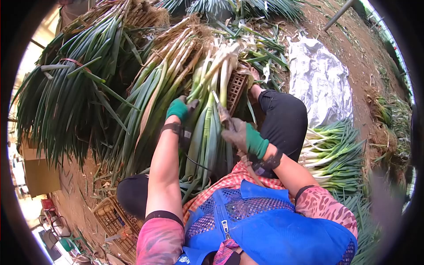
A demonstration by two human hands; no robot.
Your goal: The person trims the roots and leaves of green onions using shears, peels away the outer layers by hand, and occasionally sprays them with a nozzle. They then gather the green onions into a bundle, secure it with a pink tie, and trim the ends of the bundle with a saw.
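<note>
My left hand (180,108), in a green and grey glove, is closed around the stalk of a long green onion (207,78). Its pale root end points up and to the right. My right hand (243,136), gloved the same way, grips a hose nozzle (224,115) whose thin tip points up at the stalks. A brownish hose (250,170) runs down from that hand toward my lap. Beneath both hands lies a pile of peeled green onions (205,132), white ends away from me. Left of them is a heap of unpeeled green onions (159,84) with dry roots.
A brown plastic crate (237,88) stands under the pile by my foot. Farther left is a large tied bundle (66,106). To the right lie a white sack (320,81) and stacked clean onions (331,154). Another crate (110,221) sits at lower left.
</note>
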